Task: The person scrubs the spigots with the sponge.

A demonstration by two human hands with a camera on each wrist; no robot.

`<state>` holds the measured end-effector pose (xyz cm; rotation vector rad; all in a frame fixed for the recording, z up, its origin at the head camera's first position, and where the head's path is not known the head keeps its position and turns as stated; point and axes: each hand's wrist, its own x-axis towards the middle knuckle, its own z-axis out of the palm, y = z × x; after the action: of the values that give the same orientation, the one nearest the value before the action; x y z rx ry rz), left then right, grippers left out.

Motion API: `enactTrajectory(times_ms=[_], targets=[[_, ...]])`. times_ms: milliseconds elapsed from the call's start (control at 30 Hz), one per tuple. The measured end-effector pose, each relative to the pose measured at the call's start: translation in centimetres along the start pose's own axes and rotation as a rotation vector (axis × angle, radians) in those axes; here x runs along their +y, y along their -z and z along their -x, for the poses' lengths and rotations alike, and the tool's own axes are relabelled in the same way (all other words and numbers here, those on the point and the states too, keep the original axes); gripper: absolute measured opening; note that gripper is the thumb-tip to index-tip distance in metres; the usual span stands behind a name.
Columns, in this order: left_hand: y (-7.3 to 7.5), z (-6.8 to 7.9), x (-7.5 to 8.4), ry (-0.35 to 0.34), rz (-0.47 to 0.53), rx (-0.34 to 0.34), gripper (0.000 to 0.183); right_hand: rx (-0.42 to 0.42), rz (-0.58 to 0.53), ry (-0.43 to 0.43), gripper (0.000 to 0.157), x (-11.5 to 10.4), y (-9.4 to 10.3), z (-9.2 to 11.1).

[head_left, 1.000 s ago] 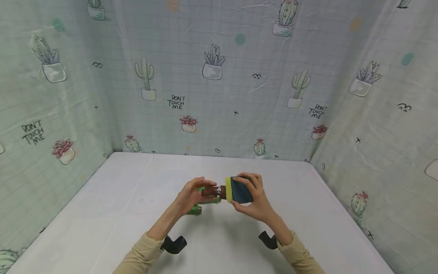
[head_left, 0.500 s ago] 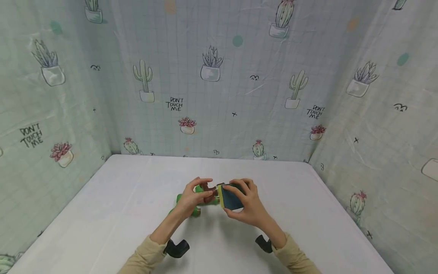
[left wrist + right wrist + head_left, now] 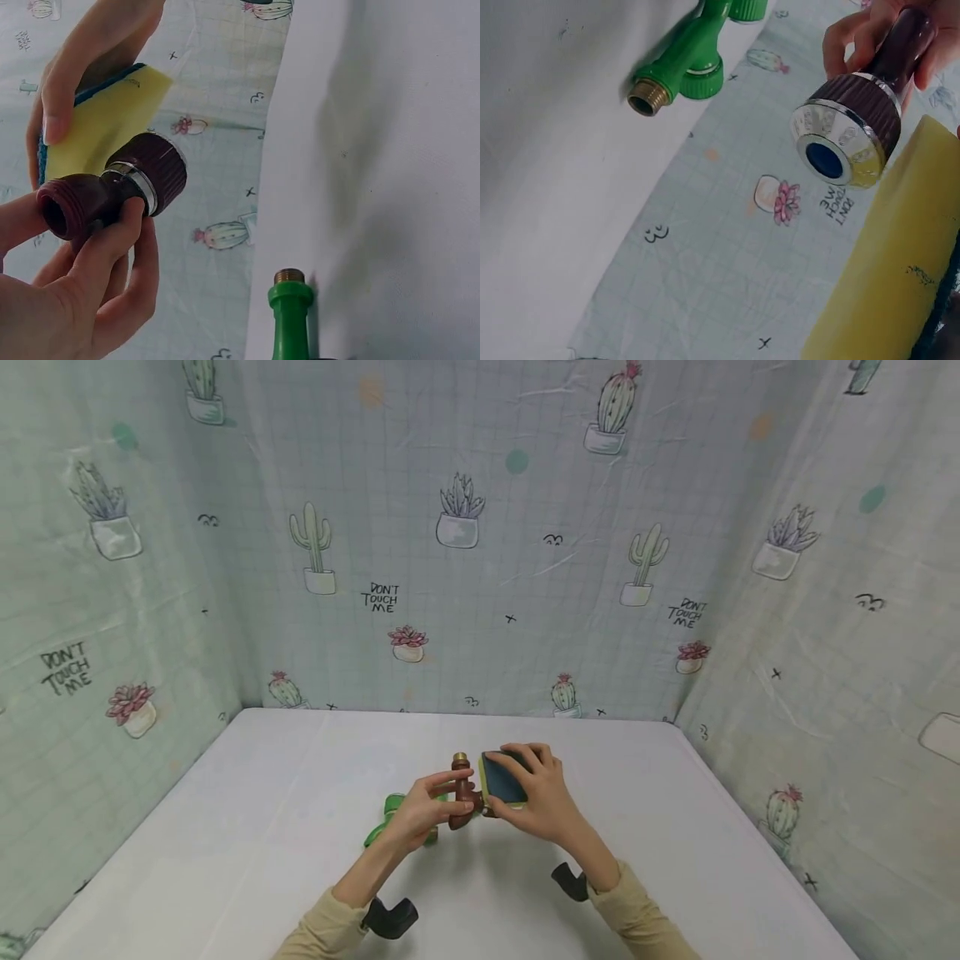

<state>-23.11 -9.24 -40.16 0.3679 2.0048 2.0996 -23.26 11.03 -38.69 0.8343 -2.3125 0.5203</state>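
Observation:
My left hand (image 3: 422,814) pinches a brown plastic water tap (image 3: 462,793), raised above the table. A brass threaded end points up in the head view, and the ribbed knob with its silver ring faces right. In the left wrist view, the tap (image 3: 90,199) shows a hollow threaded brown end. My right hand (image 3: 546,797) grips a sponge (image 3: 504,778), yellow with a dark blue-green scouring layer. The sponge's yellow side (image 3: 900,247) is close beside the knob's silver face. Green taps (image 3: 392,806) with brass threads lie behind my left hand, which partly hides them.
A white table (image 3: 300,827) stretches under both hands. Curtains (image 3: 480,577) printed with cacti enclose it at the back and both sides. Black curved pieces (image 3: 392,918) stick out at both wrists beside the beige sleeves (image 3: 330,927).
The brown tap has turned from lying sideways to brass end up in my left hand. The right hand has shifted slightly left with the sponge. More of the green taps shows.

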Motion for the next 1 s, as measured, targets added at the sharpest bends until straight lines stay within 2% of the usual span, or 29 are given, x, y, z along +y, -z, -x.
enactTrajectory(times_ms=[133, 233, 400, 567, 667, 767, 900, 1000], targets=[[-0.1, 0.1, 0.0, -0.017, 0.009, 0.039, 0.051, -0.092, 0.022, -0.085, 0.047, -0.2, -0.2, -0.2], [-0.1, 0.2, 0.0, -0.04, -0.009, 0.084, 0.05, -0.145, 0.001, -0.101, 0.047, -0.4, -0.2, 0.0], [-0.1, 0.3, 0.0, -0.04, -0.019, 0.153, 0.049, -0.162, -0.036, -0.007, 0.055, -0.8, 0.0, 1.3], [0.1, 0.0, 0.0, -0.007, 0.043, 0.181, 0.048, -0.174, -0.052, 0.082, 0.06, -0.6, 0.1, 2.7], [0.3, 0.0, 0.2, 0.011, 0.066, 0.177, 0.048, -0.151, -0.085, 0.103, 0.059, -0.3, 0.3, 2.7], [0.3, 0.2, 0.3, 0.017, 0.036, 0.16, 0.048, -0.076, -0.128, 0.099, 0.057, -0.1, 0.6, 1.9], [0.1, 0.6, 0.3, 0.005, -0.026, 0.12, 0.049, -0.006, -0.138, 0.014, 0.051, -0.1, 0.7, 0.4], [-0.2, 0.7, 0.4, -0.021, -0.051, 0.087, 0.05, -0.045, -0.09, -0.061, 0.047, -0.3, 0.5, -0.4]])
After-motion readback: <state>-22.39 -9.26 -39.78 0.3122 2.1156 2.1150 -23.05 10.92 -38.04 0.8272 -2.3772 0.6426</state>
